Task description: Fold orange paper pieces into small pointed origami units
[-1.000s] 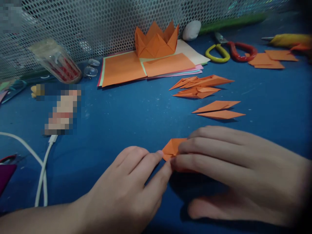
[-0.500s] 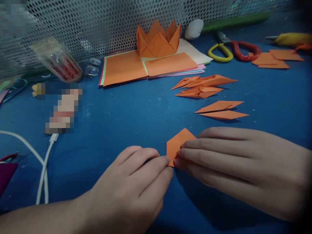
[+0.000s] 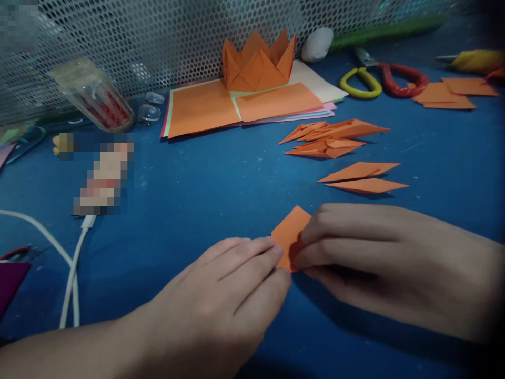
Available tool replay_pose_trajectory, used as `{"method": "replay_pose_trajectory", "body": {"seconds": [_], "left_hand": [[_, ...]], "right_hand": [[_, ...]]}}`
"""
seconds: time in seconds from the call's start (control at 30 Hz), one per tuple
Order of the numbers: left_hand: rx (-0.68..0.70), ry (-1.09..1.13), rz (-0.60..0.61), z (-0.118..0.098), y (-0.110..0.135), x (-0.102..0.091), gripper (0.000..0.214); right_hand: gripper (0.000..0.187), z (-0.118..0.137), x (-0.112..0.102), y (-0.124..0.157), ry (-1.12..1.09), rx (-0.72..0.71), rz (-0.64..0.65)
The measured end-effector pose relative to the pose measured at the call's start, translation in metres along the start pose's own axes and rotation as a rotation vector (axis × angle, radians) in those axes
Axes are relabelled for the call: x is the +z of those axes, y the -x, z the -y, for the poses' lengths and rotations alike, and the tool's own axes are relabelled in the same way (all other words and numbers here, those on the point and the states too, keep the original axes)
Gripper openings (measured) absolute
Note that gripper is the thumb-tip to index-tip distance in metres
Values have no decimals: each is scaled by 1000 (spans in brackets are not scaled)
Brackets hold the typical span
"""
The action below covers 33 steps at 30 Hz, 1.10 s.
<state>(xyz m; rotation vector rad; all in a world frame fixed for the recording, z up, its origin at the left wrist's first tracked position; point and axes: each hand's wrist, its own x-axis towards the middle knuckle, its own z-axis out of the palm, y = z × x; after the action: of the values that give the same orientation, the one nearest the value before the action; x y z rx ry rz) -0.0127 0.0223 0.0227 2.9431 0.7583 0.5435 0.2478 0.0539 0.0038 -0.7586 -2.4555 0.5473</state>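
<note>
A small orange paper piece (image 3: 289,235) lies on the blue table (image 3: 221,189), mostly covered by my fingers. My right hand (image 3: 379,263) presses down on it from the right, fingers together and laid over the paper. My left hand (image 3: 229,295) meets it from the left, its fingertips pinching the paper's lower left edge. Only the paper's upper left corner shows between the two hands.
Several folded orange diamonds (image 3: 335,138) lie behind my hands, with two more (image 3: 365,178) nearer. An orange paper crown (image 3: 258,60) stands on a stack of coloured sheets (image 3: 205,108). Scissors (image 3: 382,81), orange squares (image 3: 450,93), a plastic cup (image 3: 92,95) and a white cable (image 3: 71,273) surround them.
The orange piece has been flattened: a folded, creased shape a second ago, it now shows a plain flat corner. Both hands shifted slightly and pressed closer onto it.
</note>
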Motion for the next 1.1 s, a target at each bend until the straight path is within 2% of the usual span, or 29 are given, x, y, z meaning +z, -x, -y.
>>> {"method": "replay_pose_trajectory", "body": {"seconds": [0.2,0.43,0.6,0.77,0.93,1.1], "left_hand": [[43,6,31,0,0,-2,36],[36,16,34,-1,0,-3,36],[53,48,16,1,-2,-1,34],[51,41,38,1,0,-2,35],[65,9,9,-1,-1,-1,35],[102,-46,25,-3,-4,-2,39]], "right_hand": [[18,6,5,-3,-159,97,-48],[21,8,8,-6,-148,163,-51],[20,12,5,-12,-130,213,16],[21,16,7,-12,-94,257,-73],[19,17,5,-13,-91,279,34],[23,14,4,-12,-55,293,-20]]}}
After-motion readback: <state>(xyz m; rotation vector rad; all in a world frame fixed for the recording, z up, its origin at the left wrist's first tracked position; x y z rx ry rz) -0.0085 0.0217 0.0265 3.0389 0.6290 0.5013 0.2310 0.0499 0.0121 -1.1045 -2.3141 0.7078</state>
